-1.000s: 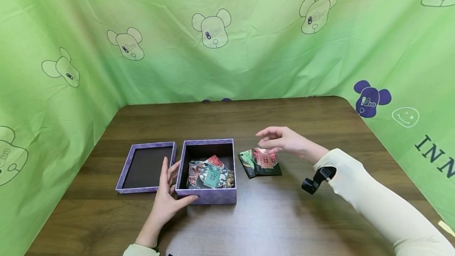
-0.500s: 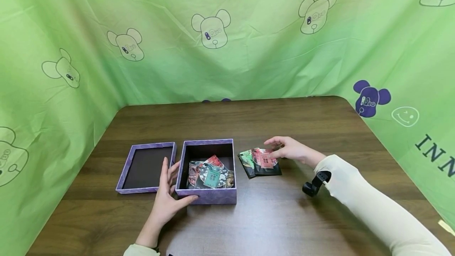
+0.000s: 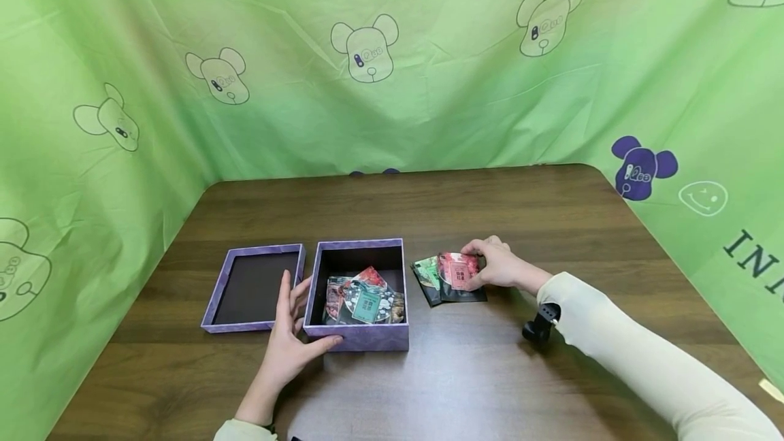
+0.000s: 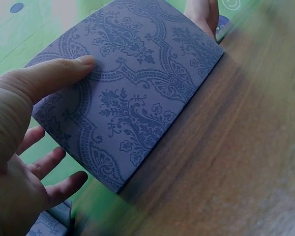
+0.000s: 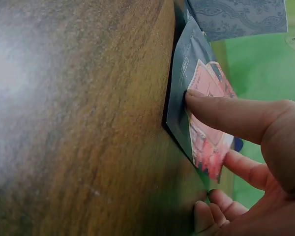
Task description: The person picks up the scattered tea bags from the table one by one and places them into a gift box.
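A purple patterned box (image 3: 373, 339) stands uncovered, with several printed sachets (image 3: 365, 305) lying in its near half. My left hand (image 3: 292, 346) steadies its near left corner, thumb laid on the front wall and fingers stretched along the left side. Right of the box, a red-and-black sachet (image 3: 458, 272) overlaps a green-and-black sachet (image 3: 429, 274) on the table. My right hand (image 3: 502, 265) pinches the red one at its right side. In the right wrist view the thumb (image 5: 221, 110) presses its printed face while the index fingertip sits at its far edge.
The purple lid (image 3: 254, 288), dark inside upturned, lies left of the box, close to my left fingers. A brown wooden table (image 3: 520, 203) carries everything. Green cloth (image 3: 367, 121) with bear-head prints hangs behind and on both sides.
My right hand has come down from above the sachets and shifted right, onto the red sachet, which has moved slightly. My left hand and the box stay in place.
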